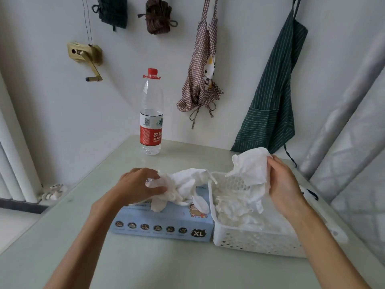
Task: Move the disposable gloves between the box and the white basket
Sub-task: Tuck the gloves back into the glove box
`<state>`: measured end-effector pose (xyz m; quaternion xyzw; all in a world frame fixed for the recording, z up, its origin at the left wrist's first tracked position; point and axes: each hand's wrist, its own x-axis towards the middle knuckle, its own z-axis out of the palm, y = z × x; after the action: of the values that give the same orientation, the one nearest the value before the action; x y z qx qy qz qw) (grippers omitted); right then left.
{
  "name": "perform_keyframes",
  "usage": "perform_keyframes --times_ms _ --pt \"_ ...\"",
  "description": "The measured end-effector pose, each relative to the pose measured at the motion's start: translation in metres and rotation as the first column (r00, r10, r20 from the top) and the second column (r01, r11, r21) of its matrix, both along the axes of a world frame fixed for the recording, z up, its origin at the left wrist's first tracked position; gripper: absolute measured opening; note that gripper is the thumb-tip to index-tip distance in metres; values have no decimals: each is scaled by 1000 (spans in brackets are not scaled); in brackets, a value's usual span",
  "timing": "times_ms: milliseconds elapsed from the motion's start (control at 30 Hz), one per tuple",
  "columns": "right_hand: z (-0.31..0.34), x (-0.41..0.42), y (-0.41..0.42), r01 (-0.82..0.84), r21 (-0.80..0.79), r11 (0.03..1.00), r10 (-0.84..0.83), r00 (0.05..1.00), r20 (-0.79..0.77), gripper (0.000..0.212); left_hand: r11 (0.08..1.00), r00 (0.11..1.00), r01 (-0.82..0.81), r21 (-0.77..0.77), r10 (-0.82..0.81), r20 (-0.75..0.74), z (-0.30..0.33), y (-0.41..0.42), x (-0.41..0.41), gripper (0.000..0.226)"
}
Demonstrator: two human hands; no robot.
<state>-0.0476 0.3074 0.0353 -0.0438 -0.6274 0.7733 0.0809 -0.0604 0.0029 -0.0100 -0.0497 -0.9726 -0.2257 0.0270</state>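
A light blue glove box (164,227) marked XL lies on the table, right beside a white perforated basket (256,243). My left hand (137,184) grips a crumpled bunch of white disposable gloves (183,186) over the top of the box. My right hand (285,184) holds another bunch of gloves (252,165) raised above the basket. More loose gloves (235,209) lie piled inside the basket.
A water bottle (151,113) with a red cap stands at the back of the pale table (145,265). Aprons hang on the wall behind: a checked one (203,65) and a green striped one (273,97). A padded surface rises at the right.
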Motion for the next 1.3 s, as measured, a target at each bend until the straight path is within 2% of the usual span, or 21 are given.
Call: perform_keyframes --times_ms 100,167,233,300,367,433,567,600,667,733,767,833,900,933,1000,1033,1067,1133,1200,1233,1300 --pt "6 6 4 -94 -80 992 97 995 30 34 996 994 -29 88 38 -101 17 1 4 40" --pt "10 15 4 -180 -104 978 185 982 42 30 986 987 16 167 12 -160 31 13 4 45" --pt "12 23 3 -255 -157 954 265 964 40 29 952 966 201 231 -153 -207 46 31 7 59" --pt "12 27 4 -307 -195 932 319 947 34 38 884 900 420 207 -376 -220 59 56 16 79" --pt "17 35 2 -346 -260 902 360 933 9 40 829 839 530 177 -481 -255 65 82 23 90" --pt "21 37 -1 -395 -302 867 408 913 -22 20 809 809 553 201 -462 -364 66 100 26 80" --pt "22 46 13 -449 -292 844 458 888 -42 22 722 737 631 286 -441 -513 84 123 36 35" --pt "23 49 15 -435 -252 864 450 893 -1 28 712 737 634 302 -438 -514 89 125 38 31" --pt "22 52 22 -456 -152 877 471 877 92 22 725 773 601 336 -421 -474 100 127 39 25" --pt "23 54 31 -455 73 888 439 883 167 28 770 826 538 343 -400 -397 109 131 39 14" --pt "24 53 35 -393 218 893 362 917 169 27 799 849 503 330 -385 -361 112 132 38 10" --pt "37 55 40 -196 363 911 201 979 23 23 850 882 443 286 -356 -308 117 135 35 11" --pt "53 62 41 -172 358 918 242 957 -158 24 864 904 414 286 -355 -237 119 139 32 13" --pt "60 69 38 -217 432 876 317 932 -175 36 867 912 405 289 -361 -195 121 142 31 13" --pt "63 78 28 -235 716 657 399 914 -66 75 877 921 390 281 -367 -132 124 146 29 13" --pt "61 81 22 -173 828 533 377 925 -49 87 879 922 386 280 -369 -115 125 147 29 14" --pt "59 80 19 -64 899 434 321 943 -88 86 879 923 385 280 -370 -106 127 149 28 14" --pt "61 74 20 90 906 414 257 943 -211 55 876 920 391 283 -380 -94 130 148 27 12" --pt "73 71 28 90 862 498 262 932 -249 18 870 912 407 280 -402 -76 132 145 25 8" --pt "79 70 33 60 829 556 266 932 -245 8 866 906 419 273 -420 -58 132 142 24 4" --pt "93 67 39 -6 760 649 252 945 -208 5 849 887 452 275 -461 -33 129 138 23 8"
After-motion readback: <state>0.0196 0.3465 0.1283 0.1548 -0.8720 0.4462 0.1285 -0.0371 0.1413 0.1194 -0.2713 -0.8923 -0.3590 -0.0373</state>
